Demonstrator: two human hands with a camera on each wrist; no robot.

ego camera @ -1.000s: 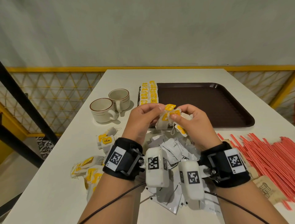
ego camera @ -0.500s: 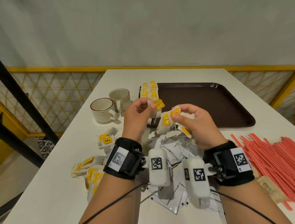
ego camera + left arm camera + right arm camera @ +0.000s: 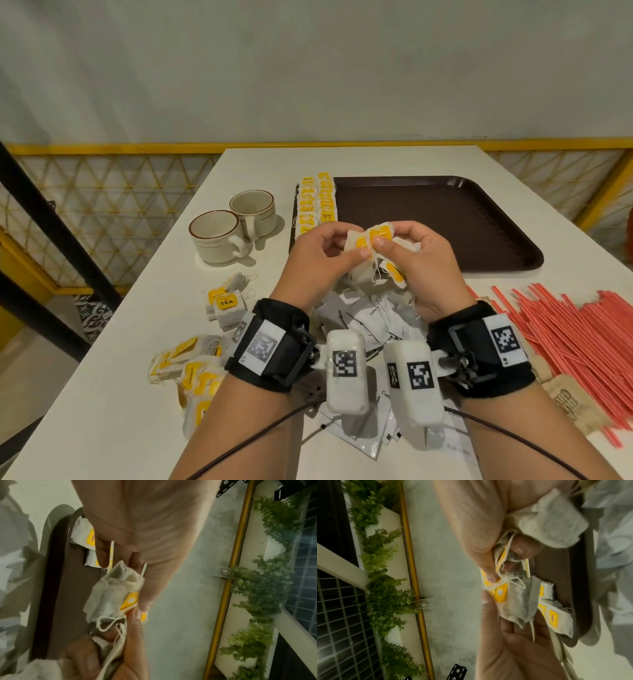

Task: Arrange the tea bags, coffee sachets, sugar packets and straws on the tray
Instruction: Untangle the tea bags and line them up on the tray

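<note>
My left hand (image 3: pixel 357 244) and right hand (image 3: pixel 388 235) meet above the near left corner of the brown tray (image 3: pixel 445 222). Between them is a white tea bag (image 3: pixel 352 241) with a yellow tag; my left thumb and fingers pinch it (image 3: pixel 113 592). The right hand grips a bunch of tea bags (image 3: pixel 373 277) with loose strings, its thumb on a yellow tag (image 3: pixel 491 578). Two rows of tea bags (image 3: pixel 317 202) lie along the tray's left edge. White coffee sachets (image 3: pixel 363 318) are piled under my wrists, red straws (image 3: pixel 565 325) and brown sugar packets (image 3: pixel 568 401) lie to the right.
Two ceramic cups (image 3: pixel 215 236) (image 3: pixel 253 212) stand left of the tray. Loose tea bags (image 3: pixel 226 305) (image 3: pixel 185 363) lie near the table's left edge. A yellow railing runs behind the table.
Half a second ago my left hand held a tea bag out toward the tray's rows. It has come back to the bunch in my right hand and pinches a bag there.
</note>
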